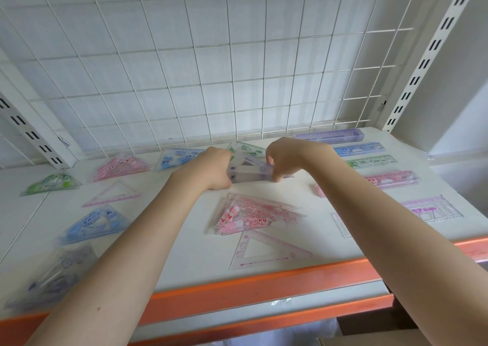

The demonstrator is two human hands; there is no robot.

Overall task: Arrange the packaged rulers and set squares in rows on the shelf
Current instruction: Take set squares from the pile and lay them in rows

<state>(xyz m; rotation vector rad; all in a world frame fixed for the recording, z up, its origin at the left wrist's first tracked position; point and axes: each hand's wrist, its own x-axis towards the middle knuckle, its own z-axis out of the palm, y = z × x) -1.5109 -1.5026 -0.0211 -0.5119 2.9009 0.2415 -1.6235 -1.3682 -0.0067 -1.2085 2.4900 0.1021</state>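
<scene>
My left hand and my right hand both grip a stack of purple packaged set squares, held just above the white shelf near its back. A green set square lies behind the stack. In front of my hands lies a pile of pink set squares, with a single clear pink set square near the front edge. Rulers lie in a column at the right: purple, blue, green, pink.
On the left lie green, pink, blue, blue and purple set-square piles. A purple stencil ruler sits at the right. A white wire grid backs the shelf. An orange rail edges its front.
</scene>
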